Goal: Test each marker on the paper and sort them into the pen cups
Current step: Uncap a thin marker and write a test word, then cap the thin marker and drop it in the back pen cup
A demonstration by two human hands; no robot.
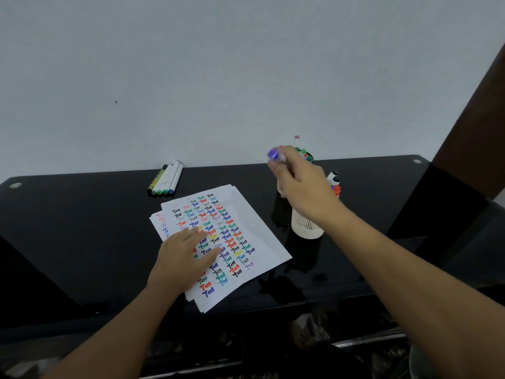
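1. My right hand (297, 181) pinches a purple-capped marker (274, 154) in curled fingers, raised above the two pen cups. It shows blurred, so I cannot tell exactly which fingers carry it.
2. My left hand (181, 253) lies flat on the white sheet of paper covered with coloured "Test" words (218, 236), fingers straight and slightly spread, pinning the stack to the glossy black table (82, 214).
3. The black pen cup (281, 212) stands behind and to the left of the white perforated pen cup (306, 225). They look just beside each other, and I cannot tell whether they touch. Both already hold markers, and my hand hides most of their rims.
4. Four untested markers (165, 179) lie together near the wall, well apart from the cups.
5. Risks, as I judge them: with the cups so close and partly hidden, the marker could drop into the wrong one. A crowded cup could deflect it onto the table. My forearm crosses right over the white cup and could tip it.
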